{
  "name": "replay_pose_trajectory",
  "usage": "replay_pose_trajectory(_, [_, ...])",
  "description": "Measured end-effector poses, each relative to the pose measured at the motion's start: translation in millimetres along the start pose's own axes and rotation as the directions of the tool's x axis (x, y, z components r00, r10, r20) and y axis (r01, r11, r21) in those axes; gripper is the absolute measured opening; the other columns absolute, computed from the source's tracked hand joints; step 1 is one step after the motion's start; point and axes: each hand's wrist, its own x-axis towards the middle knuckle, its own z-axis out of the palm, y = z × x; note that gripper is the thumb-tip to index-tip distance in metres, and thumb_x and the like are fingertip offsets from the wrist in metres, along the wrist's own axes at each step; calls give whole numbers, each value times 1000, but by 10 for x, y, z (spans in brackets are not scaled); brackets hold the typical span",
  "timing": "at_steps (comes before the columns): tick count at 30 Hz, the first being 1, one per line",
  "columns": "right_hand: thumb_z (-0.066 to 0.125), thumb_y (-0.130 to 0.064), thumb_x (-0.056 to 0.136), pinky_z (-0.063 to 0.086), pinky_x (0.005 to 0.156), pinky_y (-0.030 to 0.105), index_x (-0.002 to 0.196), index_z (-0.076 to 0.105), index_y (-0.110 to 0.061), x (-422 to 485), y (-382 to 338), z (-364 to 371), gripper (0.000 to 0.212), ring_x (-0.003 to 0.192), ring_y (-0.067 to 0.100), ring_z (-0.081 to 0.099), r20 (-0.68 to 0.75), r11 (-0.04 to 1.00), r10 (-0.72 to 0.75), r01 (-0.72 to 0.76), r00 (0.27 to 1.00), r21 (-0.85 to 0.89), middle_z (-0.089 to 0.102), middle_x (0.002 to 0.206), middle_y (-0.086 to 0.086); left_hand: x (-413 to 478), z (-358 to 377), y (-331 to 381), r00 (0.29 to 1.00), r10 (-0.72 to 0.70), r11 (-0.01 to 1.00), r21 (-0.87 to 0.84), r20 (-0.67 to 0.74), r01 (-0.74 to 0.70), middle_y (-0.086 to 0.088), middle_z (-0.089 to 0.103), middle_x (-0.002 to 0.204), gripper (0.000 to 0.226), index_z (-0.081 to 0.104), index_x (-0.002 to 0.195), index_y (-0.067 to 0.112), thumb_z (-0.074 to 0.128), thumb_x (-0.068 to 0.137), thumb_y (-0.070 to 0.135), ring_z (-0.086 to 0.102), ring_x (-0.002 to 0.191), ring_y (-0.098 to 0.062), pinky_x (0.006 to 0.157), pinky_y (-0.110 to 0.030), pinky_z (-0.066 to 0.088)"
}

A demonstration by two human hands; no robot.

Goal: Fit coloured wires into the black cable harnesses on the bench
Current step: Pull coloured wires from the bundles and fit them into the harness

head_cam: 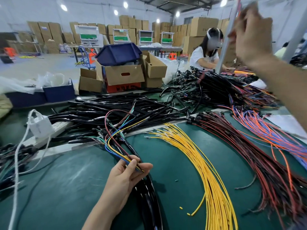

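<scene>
You're in a warehouse-style assembly workshop. Stacked cardboard boxes (203,26) line the far wall and ceiling lights (125,4) glare under a high metal roof. Your green bench (74,180) is heaped with black cable harnesses (116,108) and a bundle of yellow wires (199,155). Across it another worker (204,55) bends over the same pile, with open cartons (123,75) and a blue bin (118,53) alongside.

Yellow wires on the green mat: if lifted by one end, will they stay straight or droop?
Probably droop: the yellow wires already lie in a long curve. Likely light, being thin. Loose and fanned out, they may slide apart rather than lift together.
</scene>
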Motion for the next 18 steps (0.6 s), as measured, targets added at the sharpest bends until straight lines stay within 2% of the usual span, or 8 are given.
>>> replay_pose_trajectory(3, [34, -25, 104, 52, 71, 12, 93, 44, -21, -66, -523, -100, 15, 65, -7, 62, -73, 939, 63, -34, 995, 343, 62, 86, 1, 0, -11, 11, 1000, -20, 1000, -15, 3, 20, -26, 71, 87, 15, 51, 91, 6, 38, 98, 8, 70, 89, -32, 74, -32, 59])
replay_pose_trajectory(5, [36, -22, 103, 46, 62, 4, 97, 46, -17, -177, -742, -73, 12, 60, -13, 58, -35, 868, 176, -138, 984, 476, 55, 79, -11, -5, -2, 21, 999, -33, 999, -31, 0, 33, -26, 71, 89, 17, 51, 90, 5, 37, 98, 8, 70, 90, -33, 73, -33, 59])
replay_pose_trajectory(7, [37, -17, 103, 52, 55, 14, 96, 45, -12, -326, -824, 9, 12, 62, 2, 68, 335, 608, 254, -419, 907, 674, 66, 73, 0, -12, 9, 25, 999, -35, 999, -38, 7, 35, -25, 71, 87, 16, 51, 89, 5, 38, 97, 9, 70, 89, -33, 72, -33, 59])
replay_pose_trajectory(9, [40, -14, 101, 54, 51, 21, 93, 47, -9, -501, -824, 136, 11, 64, 16, 71, 761, 444, 102, -714, 641, 542, 70, 66, 8, -38, 27, 53, 999, -42, 999, -21, 23, 43, -24, 71, 85, 14, 52, 91, 2, 43, 94, 12, 71, 86, -32, 74, -35, 59])
replay_pose_trajectory(11, [44, -13, 99, 54, 50, 20, 94, 50, -7, -711, -789, 363, 10, 62, 14, 70, 933, 558, 13, -777, 358, 290, 70, 64, 7, -65, 40, 82, 997, -58, 997, -38, 45, 60, -24, 71, 86, 13, 54, 90, 2, 47, 89, 14, 71, 86, -33, 74, -35, 59])
replay_pose_trajectory(13, [45, -13, 100, 54, 50, 21, 91, 50, -8, -958, -798, 652, 12, 58, 12, 68, 983, 630, 6, -764, 182, 138, 68, 62, 8, -84, 56, 114, 993, -81, 995, -58, 81, 86, -26, 70, 92, 12, 53, 87, 4, 45, 91, 12, 70, 89, -37, 71, -33, 58])
replay_pose_trajectory(16, [44, -14, 101, 55, 51, 25, 88, 48, -6, -1242, -924, 1063, 15, 55, 16, 66, 994, 656, 79, -755, 78, 7, 65, 66, 15, -78, 62, 111, 991, -98, 994, -34, 89, 101, -27, 70, 97, 19, 51, 85, 3, 38, 98, 7, 69, 90, -38, 71, -32, 58])
replay_pose_trajectory(18, [42, -14, 101, 57, 51, 27, 89, 47, -6, -1358, -1042, 1254, 16, 58, 18, 65, 988, 626, 113, -780, 109, 14, 62, 69, 17, -73, 73, 82, 994, -82, 996, -18, 76, 84, -26, 70, 96, 22, 51, 84, 2, 35, 100, 5, 69, 92, -36, 75, -33, 58])
